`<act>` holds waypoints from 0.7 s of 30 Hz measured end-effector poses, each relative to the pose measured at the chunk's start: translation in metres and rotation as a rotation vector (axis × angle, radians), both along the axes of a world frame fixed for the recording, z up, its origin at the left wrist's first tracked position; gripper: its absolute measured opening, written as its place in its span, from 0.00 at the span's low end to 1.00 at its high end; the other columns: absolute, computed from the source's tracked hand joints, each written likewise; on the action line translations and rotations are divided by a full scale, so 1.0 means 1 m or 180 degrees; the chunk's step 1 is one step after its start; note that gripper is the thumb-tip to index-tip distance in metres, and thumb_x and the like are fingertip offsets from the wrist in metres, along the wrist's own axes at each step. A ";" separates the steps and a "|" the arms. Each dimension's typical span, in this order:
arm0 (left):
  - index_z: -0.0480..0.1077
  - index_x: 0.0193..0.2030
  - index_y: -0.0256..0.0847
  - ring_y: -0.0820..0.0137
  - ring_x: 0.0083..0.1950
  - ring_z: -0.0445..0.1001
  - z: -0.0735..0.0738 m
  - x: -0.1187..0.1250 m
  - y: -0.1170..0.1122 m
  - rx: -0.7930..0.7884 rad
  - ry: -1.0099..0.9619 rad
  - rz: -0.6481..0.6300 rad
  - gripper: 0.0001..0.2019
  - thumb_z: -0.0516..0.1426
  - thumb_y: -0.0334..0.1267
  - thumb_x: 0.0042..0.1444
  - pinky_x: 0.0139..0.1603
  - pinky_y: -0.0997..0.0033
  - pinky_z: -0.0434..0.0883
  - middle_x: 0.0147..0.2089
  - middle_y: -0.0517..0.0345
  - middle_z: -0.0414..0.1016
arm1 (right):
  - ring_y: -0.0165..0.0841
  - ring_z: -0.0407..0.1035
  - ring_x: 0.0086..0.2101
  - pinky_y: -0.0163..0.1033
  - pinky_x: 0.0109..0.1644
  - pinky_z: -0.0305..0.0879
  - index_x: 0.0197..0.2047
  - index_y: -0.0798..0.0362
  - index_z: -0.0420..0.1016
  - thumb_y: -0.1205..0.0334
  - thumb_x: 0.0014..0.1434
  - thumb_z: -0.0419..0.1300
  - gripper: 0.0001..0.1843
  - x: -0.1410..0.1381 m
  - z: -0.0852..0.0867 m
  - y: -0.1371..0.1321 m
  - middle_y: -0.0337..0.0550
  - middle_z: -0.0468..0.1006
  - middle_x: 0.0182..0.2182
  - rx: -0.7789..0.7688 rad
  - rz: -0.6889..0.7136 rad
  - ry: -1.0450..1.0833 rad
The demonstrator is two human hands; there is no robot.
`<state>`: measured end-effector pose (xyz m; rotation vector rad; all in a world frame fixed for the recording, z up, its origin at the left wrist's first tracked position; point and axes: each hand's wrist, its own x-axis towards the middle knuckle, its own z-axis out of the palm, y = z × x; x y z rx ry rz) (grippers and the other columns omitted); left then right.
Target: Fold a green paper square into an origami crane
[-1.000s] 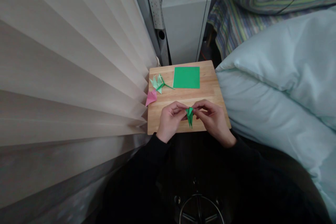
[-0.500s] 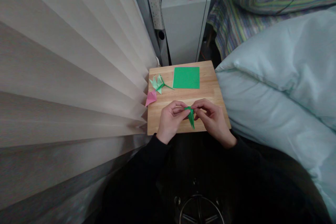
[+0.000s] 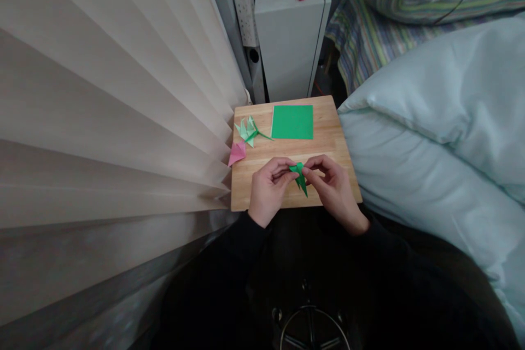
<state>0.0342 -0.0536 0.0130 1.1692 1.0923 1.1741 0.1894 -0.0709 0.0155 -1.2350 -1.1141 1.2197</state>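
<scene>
Head camera: the folded green paper (image 3: 303,182) sits between the left hand (image 3: 267,188) and right hand (image 3: 333,188), over the near part of the worktop (image 3: 326,131). Each grip is a narrow thumb-and-finger pinch at its upper end; from there its long axis slants nearward and right, tips free. Neither hand is clearly nearer.

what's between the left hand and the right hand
Folded green paper, pinched by both left hand and right hand; the head view shows it.
</scene>
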 end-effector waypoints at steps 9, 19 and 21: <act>0.74 0.38 0.40 0.70 0.39 0.78 0.005 -0.002 0.003 0.0161 0.0246 0.0070 0.15 0.73 0.41 0.48 0.38 0.71 0.71 0.39 0.56 0.81 | 0.31 0.74 0.32 0.36 0.33 0.75 0.37 0.51 0.75 0.48 0.56 0.72 0.17 0.006 0.002 0.005 0.40 0.78 0.31 -0.0260 0.0364 0.0518; 0.73 0.39 0.40 0.66 0.46 0.78 0.011 -0.010 0.004 -0.0022 -0.0326 -0.0564 0.18 0.69 0.52 0.55 0.49 0.66 0.71 0.43 0.52 0.81 | 0.28 0.71 0.24 0.35 0.25 0.67 0.37 0.51 0.77 0.52 0.49 0.78 0.19 0.023 0.013 0.013 0.38 0.80 0.28 -0.0510 0.0955 0.0836; 0.73 0.45 0.40 0.66 0.45 0.79 0.012 -0.012 0.005 -0.0233 -0.0407 -0.0743 0.18 0.67 0.51 0.57 0.49 0.66 0.72 0.42 0.53 0.81 | 0.28 0.70 0.23 0.35 0.25 0.66 0.36 0.52 0.79 0.52 0.49 0.77 0.18 0.029 0.016 0.015 0.38 0.80 0.27 -0.0497 0.1059 0.0661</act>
